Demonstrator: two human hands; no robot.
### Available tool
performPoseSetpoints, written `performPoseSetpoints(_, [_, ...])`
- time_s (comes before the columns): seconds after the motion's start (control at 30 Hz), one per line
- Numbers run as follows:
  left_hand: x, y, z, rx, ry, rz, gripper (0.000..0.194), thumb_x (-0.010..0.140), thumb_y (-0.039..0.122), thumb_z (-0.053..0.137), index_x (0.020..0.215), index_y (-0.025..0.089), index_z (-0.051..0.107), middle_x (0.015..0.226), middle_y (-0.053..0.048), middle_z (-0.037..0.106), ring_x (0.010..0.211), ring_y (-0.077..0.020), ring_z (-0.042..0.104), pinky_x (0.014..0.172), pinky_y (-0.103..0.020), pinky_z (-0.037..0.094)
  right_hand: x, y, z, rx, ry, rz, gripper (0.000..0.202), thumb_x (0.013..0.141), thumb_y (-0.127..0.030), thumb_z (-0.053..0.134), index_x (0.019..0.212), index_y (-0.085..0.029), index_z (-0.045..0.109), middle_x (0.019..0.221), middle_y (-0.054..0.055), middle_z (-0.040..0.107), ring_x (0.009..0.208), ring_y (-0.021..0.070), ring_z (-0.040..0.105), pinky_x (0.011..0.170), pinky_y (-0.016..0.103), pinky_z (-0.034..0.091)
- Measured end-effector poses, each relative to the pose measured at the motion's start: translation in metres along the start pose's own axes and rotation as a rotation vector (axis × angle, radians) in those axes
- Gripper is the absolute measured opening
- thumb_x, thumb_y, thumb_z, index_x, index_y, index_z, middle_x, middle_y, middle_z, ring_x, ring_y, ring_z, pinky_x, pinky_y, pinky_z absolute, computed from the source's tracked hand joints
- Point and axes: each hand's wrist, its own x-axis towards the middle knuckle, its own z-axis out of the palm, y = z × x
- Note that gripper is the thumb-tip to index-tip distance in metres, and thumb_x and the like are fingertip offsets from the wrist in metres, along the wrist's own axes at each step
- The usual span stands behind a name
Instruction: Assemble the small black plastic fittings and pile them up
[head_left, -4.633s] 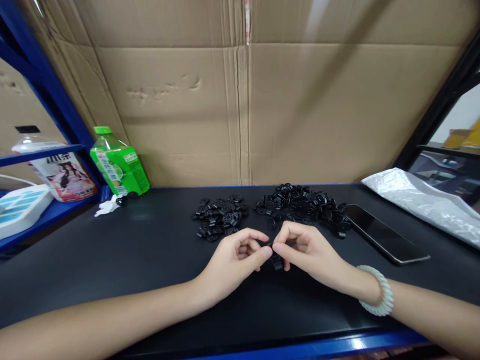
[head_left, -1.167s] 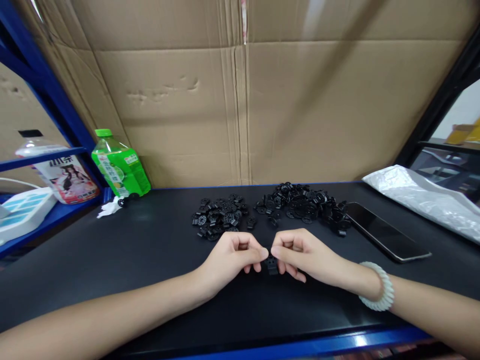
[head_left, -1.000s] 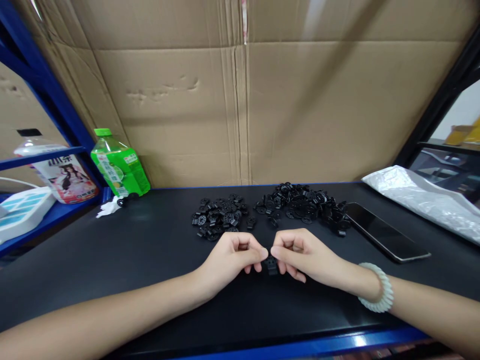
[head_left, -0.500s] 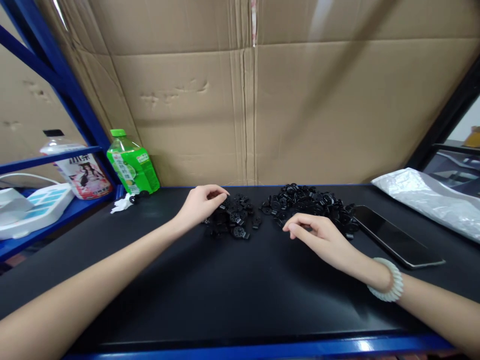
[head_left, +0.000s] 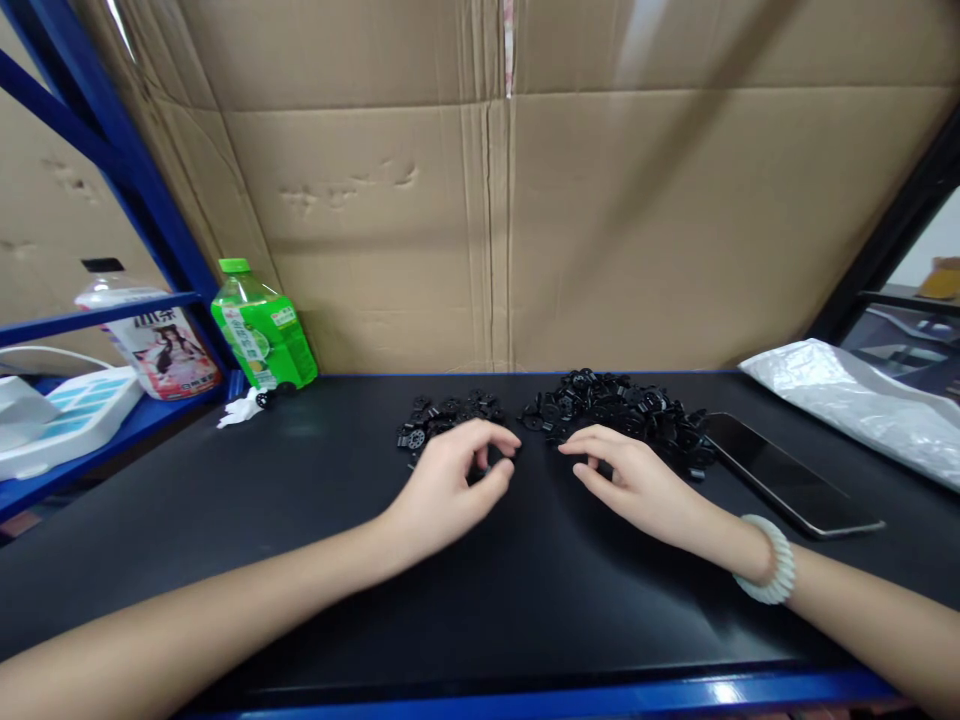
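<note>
Two heaps of small black plastic parts with round, holed discs lie on the black tabletop. My left hand is in front of the smaller left heap, covering part of it. Its thumb and fingers are curved and apart, with no part visible between them. At the near edge of the larger right heap hovers my right hand, its thumb and forefinger slightly parted and nothing seen in them. A pale coiled band circles the right wrist.
A phone lies right of the larger heap, near a silvery plastic bag. At the left stand a green bottle, crumpled white tissue and, on a blue shelf, another bottle and a white device. Cardboard walls the back.
My left hand has come right and nearer from over the left heap, and its fingers have parted. My right hand has shifted little; its thumb and forefinger have spread.
</note>
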Motion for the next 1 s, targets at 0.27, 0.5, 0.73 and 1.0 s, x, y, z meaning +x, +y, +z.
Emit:
performPoseSetpoints(0.27, [-0.013,0.006,0.024,-0.684,-0.175,-0.408,0.037,0.072,0.021,0.067,0.107,0.015,0.06,0.109,-0.01,0.063,0.08,-0.0163,0.061,0.078,-0.032,0.049,-0.001,-0.017,-0.003,0.405,0.119,0.032,0.012,0.086,-0.021,0.055,0.098,-0.021,0.058,0.088,0.004,0.061,0.08,0.0175,0.063,0.075,0.033,0.053])
performPoseSetpoints(0.5, [-0.009,0.01,0.021,-0.929,-0.234,-0.472,0.021,0.066,0.019,0.077,0.084,0.011,0.068,0.082,-0.005,0.069,0.074,-0.0144,0.061,0.079,-0.03,0.046,-0.004,-0.03,-0.001,0.58,0.099,0.029,0.006,0.085,-0.026,0.062,0.086,-0.02,0.064,0.084,0.003,0.062,0.08,0.0158,0.059,0.075,0.029,0.049])
performPoseSetpoints(0.73, [-0.009,0.012,0.022,-0.812,-0.283,-0.5,0.033,0.069,0.029,0.076,0.096,0.01,0.071,0.085,-0.008,0.073,0.071,-0.0155,0.061,0.074,-0.031,0.047,-0.006,-0.033,-0.001,0.566,0.052,0.023,0.016,0.087,-0.031,0.06,0.092,-0.021,0.072,0.084,0.004,0.063,0.078,0.0159,0.058,0.071,0.029,0.047])
performPoseSetpoints(1.0, [-0.008,0.012,0.025,-0.815,-0.231,-0.5,0.025,0.065,0.027,0.08,0.079,0.01,0.068,0.069,-0.002,0.068,0.06,-0.0119,0.059,0.06,-0.024,0.044,-0.004,-0.037,0.011,0.683,0.037,0.166,0.023,0.077,-0.037,0.071,0.073,-0.018,0.057,0.069,-0.001,0.055,0.064,0.012,0.052,0.06,0.025,0.045])
